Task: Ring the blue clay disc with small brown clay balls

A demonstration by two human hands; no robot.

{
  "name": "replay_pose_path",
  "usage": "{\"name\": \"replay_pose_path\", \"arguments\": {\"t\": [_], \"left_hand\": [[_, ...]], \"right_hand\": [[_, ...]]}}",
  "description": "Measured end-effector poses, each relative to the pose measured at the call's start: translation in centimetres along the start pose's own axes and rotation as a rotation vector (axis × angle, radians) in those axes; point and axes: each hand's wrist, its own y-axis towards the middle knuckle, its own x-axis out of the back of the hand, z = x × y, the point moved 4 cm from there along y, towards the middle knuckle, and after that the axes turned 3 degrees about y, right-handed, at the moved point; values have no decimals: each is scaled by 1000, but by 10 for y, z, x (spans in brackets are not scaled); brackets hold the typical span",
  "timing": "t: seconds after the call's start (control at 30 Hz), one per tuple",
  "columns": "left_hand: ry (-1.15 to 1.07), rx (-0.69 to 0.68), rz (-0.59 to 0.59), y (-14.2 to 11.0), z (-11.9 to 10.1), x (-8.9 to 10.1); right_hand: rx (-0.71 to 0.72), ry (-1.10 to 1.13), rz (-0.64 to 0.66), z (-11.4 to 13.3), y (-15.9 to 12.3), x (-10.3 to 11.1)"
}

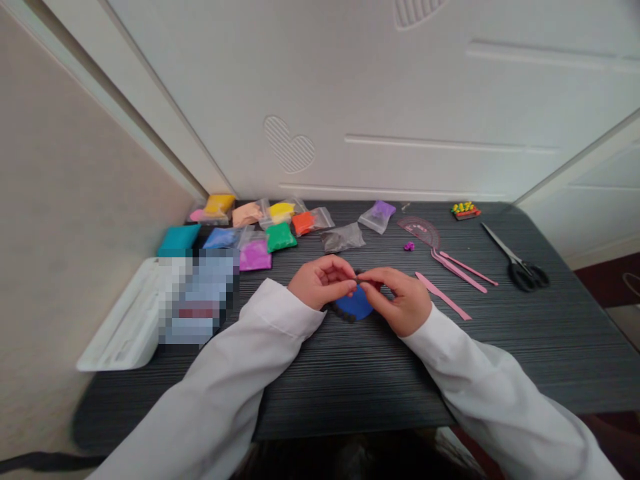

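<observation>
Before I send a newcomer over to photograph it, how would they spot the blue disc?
On the dark table, find the left hand and right hand. Partly hidden beneath them is the blue disc. Unlike the blue packet farther left, it has a bumpy black edge.

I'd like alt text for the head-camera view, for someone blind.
A person's left hand and right hand meet fingertip to fingertip at a rounded blue piece with a dark bumpy rim, over a black table. Colourful packets lie beyond; slim pink tools and black-handled scissors lie rightward.
</observation>
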Motion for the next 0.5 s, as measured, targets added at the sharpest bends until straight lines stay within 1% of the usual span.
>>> {"name": "replay_pose_path", "arguments": {"t": [0.07,0.13,0.2,0.27,0.37,0.43,0.5], "left_hand": [[4,-27,7,3,1,5],[-7,-50,-9,8,2,12],[-60,-64,-66,11,2,20],[-123,-75,-125,12,0,25],[-155,-68,-155,13,0,27],[-167,-51,-167,14,1,28],[-208,-25,-178,16,2,33]], "right_hand": [[-108,134,-36,-6,0,3],[-247,391,-103,-14,1,8],[-355,684,-170,-20,2,13],[-404,887,-196,-24,5,18],[-453,990,-148,-26,7,17],[-492,989,-101,-27,6,13],[-501,977,-80,-30,6,10]]}}
